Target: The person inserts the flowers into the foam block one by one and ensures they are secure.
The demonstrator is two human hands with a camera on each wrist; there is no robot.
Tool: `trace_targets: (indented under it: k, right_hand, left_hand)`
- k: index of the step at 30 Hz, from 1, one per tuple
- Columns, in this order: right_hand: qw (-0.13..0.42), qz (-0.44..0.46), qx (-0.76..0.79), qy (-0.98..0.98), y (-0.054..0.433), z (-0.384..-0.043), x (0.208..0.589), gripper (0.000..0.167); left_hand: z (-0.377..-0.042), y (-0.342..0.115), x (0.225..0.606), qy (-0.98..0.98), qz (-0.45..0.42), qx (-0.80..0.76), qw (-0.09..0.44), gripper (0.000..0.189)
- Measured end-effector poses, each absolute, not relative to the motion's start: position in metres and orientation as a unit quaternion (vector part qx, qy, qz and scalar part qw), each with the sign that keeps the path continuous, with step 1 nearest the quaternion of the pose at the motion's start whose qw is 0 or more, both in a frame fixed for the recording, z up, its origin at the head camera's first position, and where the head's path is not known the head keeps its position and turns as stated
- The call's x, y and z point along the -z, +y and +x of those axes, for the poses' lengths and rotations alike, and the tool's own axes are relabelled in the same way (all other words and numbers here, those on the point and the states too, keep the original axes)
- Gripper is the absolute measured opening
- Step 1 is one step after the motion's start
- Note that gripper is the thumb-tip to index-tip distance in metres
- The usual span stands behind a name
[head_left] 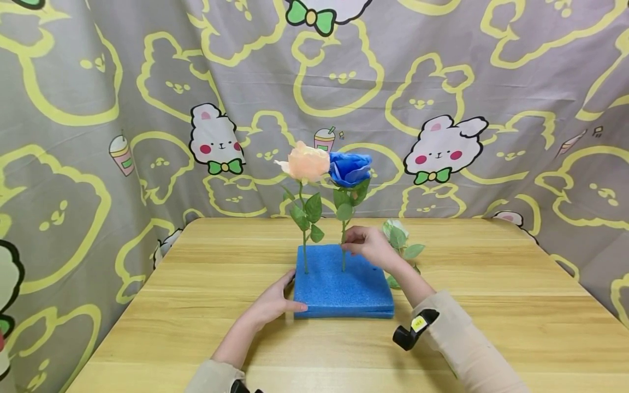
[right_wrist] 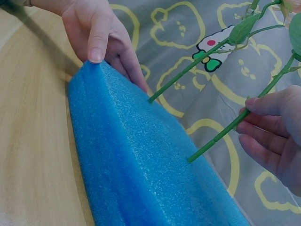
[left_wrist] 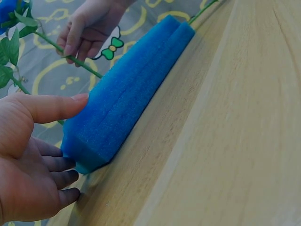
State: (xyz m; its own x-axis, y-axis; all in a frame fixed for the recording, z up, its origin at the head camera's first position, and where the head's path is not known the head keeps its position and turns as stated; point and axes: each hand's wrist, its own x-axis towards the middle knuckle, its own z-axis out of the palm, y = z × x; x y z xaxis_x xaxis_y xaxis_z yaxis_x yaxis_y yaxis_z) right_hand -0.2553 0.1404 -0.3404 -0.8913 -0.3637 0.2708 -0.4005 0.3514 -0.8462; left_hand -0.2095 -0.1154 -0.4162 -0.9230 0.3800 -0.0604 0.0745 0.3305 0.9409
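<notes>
A blue foam block (head_left: 344,295) of stacked layers lies on the table, with two artificial roses standing upright in it. The peach rose (head_left: 308,162) rises at the left, and the blue rose (head_left: 350,169) stands to its right. My right hand (head_left: 371,246) pinches the blue rose's green stem (right_wrist: 221,134) between thumb and fingers, a little above the foam. At the block's left front corner, my left hand (head_left: 272,304) holds the foam, thumb on the top edge and fingers along the side. The stem's lower end is hidden inside the foam.
A white rose with green leaves (head_left: 404,248) lies on the wooden table (head_left: 196,305) to the right of the block, partly behind my right forearm. Behind the table hangs a grey curtain (head_left: 275,71) with yellow cartoon outlines.
</notes>
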Motion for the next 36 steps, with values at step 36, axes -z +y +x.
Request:
trace_targets:
  k: [36]
  right_hand:
    - [-0.018,0.241,-0.515,-0.822,0.15,-0.267,0.369,0.011]
  left_hand:
    - [-0.208,-0.114,0.414,0.808,0.135,-0.558,0.136,0.097]
